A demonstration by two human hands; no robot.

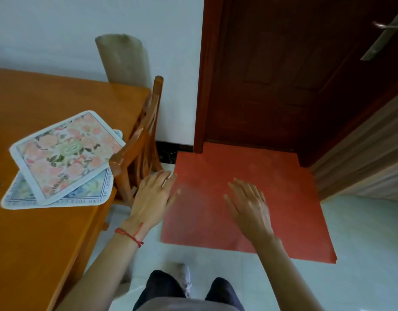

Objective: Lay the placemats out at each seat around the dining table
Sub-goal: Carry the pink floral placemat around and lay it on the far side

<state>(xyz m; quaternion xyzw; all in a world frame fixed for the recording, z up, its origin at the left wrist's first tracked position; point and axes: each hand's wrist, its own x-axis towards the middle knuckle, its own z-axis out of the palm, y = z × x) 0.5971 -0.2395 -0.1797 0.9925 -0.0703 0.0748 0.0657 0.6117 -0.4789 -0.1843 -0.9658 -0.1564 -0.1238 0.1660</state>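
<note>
A pink floral placemat (65, 151) lies askew on top of a blue-edged placemat (90, 191) near the right edge of the orange wooden dining table (36, 243). The corner of a third mat (118, 134) peeks out behind them. My left hand (152, 196), with a red string at the wrist, hovers open right of the table, beside a wooden chair (137, 140). My right hand (249, 205) is open too, held over the red floor mat. Neither hand holds anything.
The wooden chair is pushed in at the table's right side. A red floor mat (283, 209) lies before a dark brown door (294, 75). A rolled beige sheet (123, 61) leans against the white wall. My feet stand on pale floor tiles (362, 265).
</note>
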